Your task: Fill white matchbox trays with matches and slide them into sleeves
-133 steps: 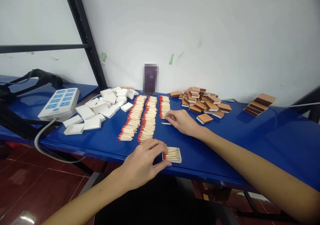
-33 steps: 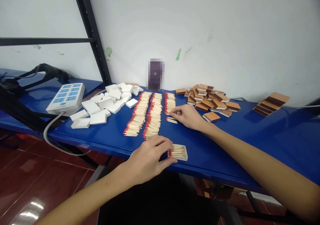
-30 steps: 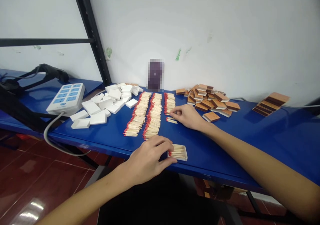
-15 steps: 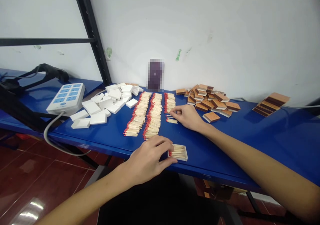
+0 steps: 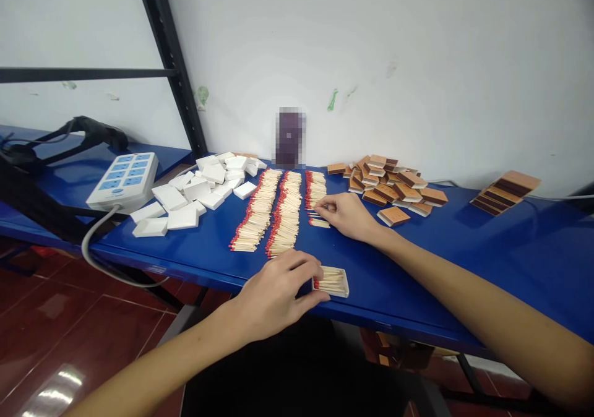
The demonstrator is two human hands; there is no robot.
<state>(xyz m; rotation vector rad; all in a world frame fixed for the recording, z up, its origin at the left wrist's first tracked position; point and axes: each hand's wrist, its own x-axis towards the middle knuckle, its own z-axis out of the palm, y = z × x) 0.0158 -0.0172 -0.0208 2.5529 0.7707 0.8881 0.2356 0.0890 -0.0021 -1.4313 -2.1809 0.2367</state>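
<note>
My left hand (image 5: 278, 290) grips the left end of a small white tray of matches (image 5: 333, 282) at the front edge of the blue table (image 5: 487, 268). My right hand (image 5: 349, 215) rests farther back with its fingertips pinched on a few loose matches (image 5: 319, 221) just below the shortest of three rows of red-tipped matches (image 5: 284, 211).
A pile of white inner trays (image 5: 195, 193) lies to the left, beside a white and blue power strip (image 5: 123, 180) with a grey cable. Brown matchbox sleeves (image 5: 390, 188) are heaped to the right, with a small stack (image 5: 505, 192) farther right. A black frame post (image 5: 169, 58) stands behind.
A few matches have been pulled off the short row into a small loose group under my right fingertips. My left hand has stayed on the tray.
</note>
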